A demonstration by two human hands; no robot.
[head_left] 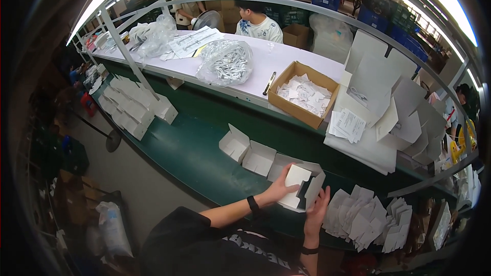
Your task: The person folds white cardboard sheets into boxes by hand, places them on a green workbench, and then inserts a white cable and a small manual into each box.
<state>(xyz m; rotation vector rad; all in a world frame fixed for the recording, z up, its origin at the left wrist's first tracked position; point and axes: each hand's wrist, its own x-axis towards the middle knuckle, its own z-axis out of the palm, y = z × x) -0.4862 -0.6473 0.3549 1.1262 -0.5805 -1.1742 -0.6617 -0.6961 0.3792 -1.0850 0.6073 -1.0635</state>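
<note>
I hold a small white cardboard box [297, 202] above the green bench, its flaps partly raised and a dark gap showing in its top. My left hand [279, 188] grips its left side, thumb along the front. Against its right side are the fingers of my right hand [318, 209], curved round the edge. Just beyond my hands, a row of open white boxes [259, 159] stands on the green belt [189, 148]. To the right of my right hand lie piles of flat white box blanks [355, 217].
A brown carton [322, 117] of small white packets stands on the raised shelf [276, 53], beside a clear bag of metallic-looking pieces [227, 64]. Papers [348, 125] lie to the right. More white boxes [130, 105] line the belt's far left. Two people are across the shelf.
</note>
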